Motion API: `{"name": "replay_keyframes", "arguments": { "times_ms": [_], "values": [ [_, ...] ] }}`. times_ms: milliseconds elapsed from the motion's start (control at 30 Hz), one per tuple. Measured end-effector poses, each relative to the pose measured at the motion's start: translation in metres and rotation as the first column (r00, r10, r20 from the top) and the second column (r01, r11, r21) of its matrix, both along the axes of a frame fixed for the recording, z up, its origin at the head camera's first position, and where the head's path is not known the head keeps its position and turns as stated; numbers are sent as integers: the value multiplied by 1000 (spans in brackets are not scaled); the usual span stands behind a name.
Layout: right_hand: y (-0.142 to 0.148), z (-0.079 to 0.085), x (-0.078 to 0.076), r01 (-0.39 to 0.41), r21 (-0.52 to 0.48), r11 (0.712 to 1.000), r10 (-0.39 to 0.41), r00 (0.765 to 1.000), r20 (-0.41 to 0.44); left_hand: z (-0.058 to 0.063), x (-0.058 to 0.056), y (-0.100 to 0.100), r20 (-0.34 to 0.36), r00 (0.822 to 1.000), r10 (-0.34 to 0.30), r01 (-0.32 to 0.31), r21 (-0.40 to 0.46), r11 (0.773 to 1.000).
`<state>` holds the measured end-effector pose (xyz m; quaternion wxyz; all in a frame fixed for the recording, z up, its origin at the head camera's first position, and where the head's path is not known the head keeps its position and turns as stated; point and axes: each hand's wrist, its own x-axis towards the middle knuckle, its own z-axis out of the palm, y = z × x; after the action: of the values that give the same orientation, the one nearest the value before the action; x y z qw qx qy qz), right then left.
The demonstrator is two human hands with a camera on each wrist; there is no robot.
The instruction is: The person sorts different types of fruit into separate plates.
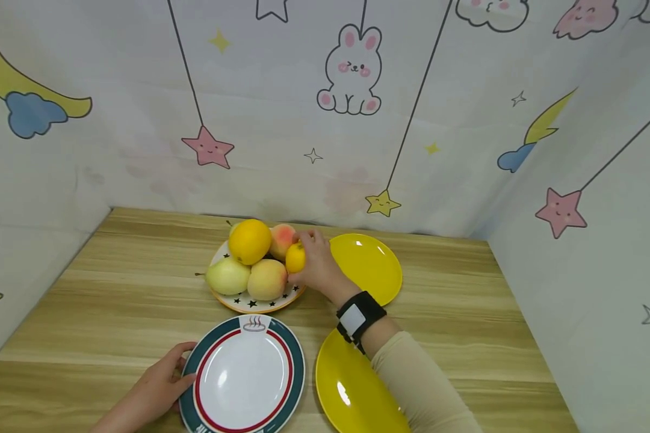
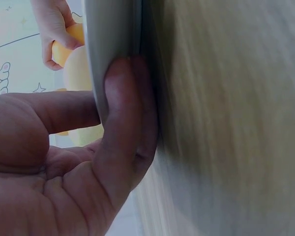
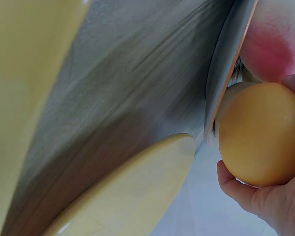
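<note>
My right hand (image 1: 321,266) grips a small orange (image 1: 295,258) at the right side of the star-patterned plate (image 1: 256,304). In the right wrist view the orange (image 3: 265,133) appears large, with fingertips around it and a red-blushed peach (image 3: 273,49) behind. My left hand (image 1: 159,382) pinches the left rim of a white plate with a green band and red ring (image 1: 244,385). The left wrist view shows the thumb on this plate's (image 2: 110,34) upper side and curled fingers (image 2: 123,108) beneath it, close to the table.
On the star-patterned plate lie a larger orange (image 1: 250,241), a pale pear (image 1: 228,276), a peach (image 1: 268,280) and another peach (image 1: 283,240). A yellow plate (image 1: 365,264) stands behind my right wrist, and another yellow plate (image 1: 352,385) lies under the forearm. Printed cloth walls (image 1: 281,180) edge the wooden table (image 1: 466,313).
</note>
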<state>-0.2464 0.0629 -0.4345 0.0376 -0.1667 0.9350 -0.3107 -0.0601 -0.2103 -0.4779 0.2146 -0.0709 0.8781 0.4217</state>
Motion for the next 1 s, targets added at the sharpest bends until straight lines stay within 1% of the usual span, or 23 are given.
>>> {"name": "replay_keyframes", "arguments": {
  "times_ms": [167,367,600,733,1000],
  "values": [
    [2,2,0,8,-24,1000,-8,1000,2,-1,0,0,5,1000,-4,4,-11,1000],
    [4,3,-2,14,-28,1000,-15,1000,-12,-1,0,0,6,1000,-4,4,-8,1000],
    [10,5,-4,10,-82,997,-11,1000,-9,-1,2,1,-2,999,34,-34,41,999],
    [13,7,-3,5,-88,996,-6,1000,-12,-2,3,1,-9,999,39,-38,61,997],
    [13,16,2,-10,-100,995,8,1000,-20,-3,1,0,6,999,32,-33,56,998]
  ]
}}
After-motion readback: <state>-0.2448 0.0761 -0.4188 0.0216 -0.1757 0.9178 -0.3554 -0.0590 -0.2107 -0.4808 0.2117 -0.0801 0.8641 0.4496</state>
